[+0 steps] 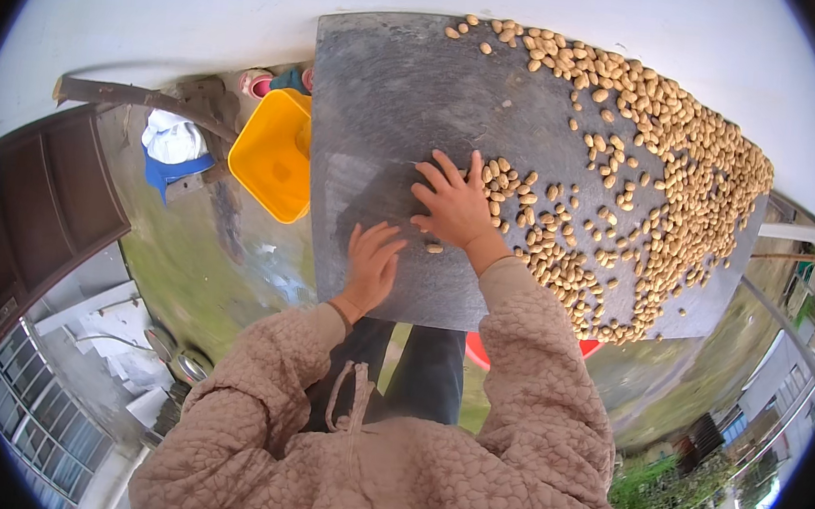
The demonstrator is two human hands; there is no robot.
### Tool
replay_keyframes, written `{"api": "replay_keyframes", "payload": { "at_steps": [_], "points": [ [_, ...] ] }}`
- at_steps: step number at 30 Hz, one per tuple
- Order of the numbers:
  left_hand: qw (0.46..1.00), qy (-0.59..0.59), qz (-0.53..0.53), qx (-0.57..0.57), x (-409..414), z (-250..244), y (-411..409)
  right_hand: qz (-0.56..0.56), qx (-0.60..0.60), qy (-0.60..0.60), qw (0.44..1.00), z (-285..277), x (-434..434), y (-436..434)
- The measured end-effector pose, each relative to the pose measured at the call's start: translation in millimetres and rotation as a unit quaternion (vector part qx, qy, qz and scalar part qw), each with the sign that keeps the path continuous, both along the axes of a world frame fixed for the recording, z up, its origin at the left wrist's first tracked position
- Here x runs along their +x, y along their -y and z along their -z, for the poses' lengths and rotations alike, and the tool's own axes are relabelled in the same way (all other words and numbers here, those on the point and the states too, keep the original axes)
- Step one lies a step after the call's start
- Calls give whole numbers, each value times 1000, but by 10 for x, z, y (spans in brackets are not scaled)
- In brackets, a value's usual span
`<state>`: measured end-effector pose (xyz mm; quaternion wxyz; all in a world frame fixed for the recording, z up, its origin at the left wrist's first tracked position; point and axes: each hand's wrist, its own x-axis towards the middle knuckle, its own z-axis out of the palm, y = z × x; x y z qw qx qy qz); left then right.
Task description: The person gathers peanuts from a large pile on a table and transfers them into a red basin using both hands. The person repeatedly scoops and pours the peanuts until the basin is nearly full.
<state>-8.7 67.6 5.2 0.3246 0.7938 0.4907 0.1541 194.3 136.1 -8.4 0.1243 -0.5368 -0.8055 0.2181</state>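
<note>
Unshelled peanuts (701, 170) cover the right and far side of a dark grey tabletop (399, 89), thickest along the far right edge. My right hand (455, 199) is palm down on the tabletop, fingers spread. Beside its index finger and the edge of the palm lies a looser group of peanuts (503, 179); whether anything is under the palm is hidden. A single peanut (434, 248) rests just below that hand's thumb. Further left and nearer me, my left hand (372, 262) is over the tabletop with its fingers slightly apart and nothing visible in it.
A yellow plastic bin (268, 157) stands against the table's left edge. Beyond it are a blue stool with white cloth (176, 143) and a wooden pole (147, 99). Part of a red basin (475, 349) shows below the near edge. A white wall (255, 6) borders the far side.
</note>
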Motion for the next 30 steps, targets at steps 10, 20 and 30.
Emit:
{"api": "replay_keyframes", "payload": {
  "at_steps": [10, 20, 30],
  "points": [
    [996, -51, -13, 71, 388, -50, -531, 169, 7, 79, 982, 25, 1209, 563],
    [995, -83, 35, -36, 450, -61, -454, 363, -52, 132, 921, -54, 2020, 2153],
    [974, -85, 110, -179, 665, -68, -314, 462, -138, 190, 855, -129, 2203, 3528]
  ]
}}
